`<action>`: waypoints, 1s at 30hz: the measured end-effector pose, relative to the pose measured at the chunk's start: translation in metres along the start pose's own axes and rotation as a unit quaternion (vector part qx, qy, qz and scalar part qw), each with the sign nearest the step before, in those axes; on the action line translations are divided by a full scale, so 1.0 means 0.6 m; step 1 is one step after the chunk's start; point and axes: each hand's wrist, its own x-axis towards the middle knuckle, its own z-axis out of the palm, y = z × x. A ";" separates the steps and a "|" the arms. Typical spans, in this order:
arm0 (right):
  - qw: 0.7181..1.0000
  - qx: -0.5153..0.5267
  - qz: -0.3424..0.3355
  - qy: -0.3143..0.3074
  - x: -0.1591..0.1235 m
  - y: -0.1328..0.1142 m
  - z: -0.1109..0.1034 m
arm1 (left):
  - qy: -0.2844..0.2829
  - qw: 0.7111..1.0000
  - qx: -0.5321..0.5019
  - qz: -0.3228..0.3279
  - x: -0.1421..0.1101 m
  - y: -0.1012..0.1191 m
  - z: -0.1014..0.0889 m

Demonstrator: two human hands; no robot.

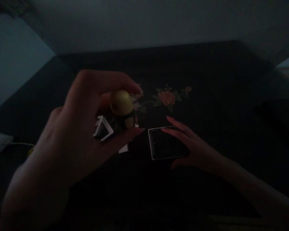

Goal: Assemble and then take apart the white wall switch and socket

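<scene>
My left hand (86, 106), raised close to the camera, is closed around a stubby handle with a rounded yellow end (121, 102) and a dark lower part. It looks like a screwdriver handle, but any tip is hidden. Lower right, my right hand (190, 141) has its fingers spread over the right side of a square dark panel with a thin white rim (151, 144). One fingertip rests at the panel's top edge, while the thumb lies beside the lower right corner. Behind my left hand is an angled white frame piece (107, 130), partly covered.
The dark table (219, 73) carries a painted pink flower (167, 97) with leaves. A small white piece (123, 149) lies left of the panel. At the far left is a white power strip (0, 141) with a cable. A pale wall (144, 22) stands behind. The light is very dim.
</scene>
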 end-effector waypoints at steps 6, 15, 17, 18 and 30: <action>0.991 -0.101 -0.040 0.080 0.039 -0.051 -0.014 | -0.101 0.989 0.089 0.067 -0.009 -0.013 -0.017; 0.960 -0.267 0.000 -0.080 0.085 -0.095 -0.019 | -0.156 0.973 0.160 0.061 -0.015 -0.029 -0.028; 0.956 -0.276 0.007 -0.102 0.093 -0.102 -0.023 | -0.160 0.975 0.146 0.051 -0.015 -0.034 -0.030; 0.954 -0.280 0.009 -0.109 0.097 -0.105 -0.024 | -0.153 0.977 0.137 0.052 -0.015 -0.038 -0.030; 0.916 -0.344 0.021 -0.205 0.134 -0.133 -0.024 | -0.103 0.994 0.034 0.033 -0.026 -0.067 -0.031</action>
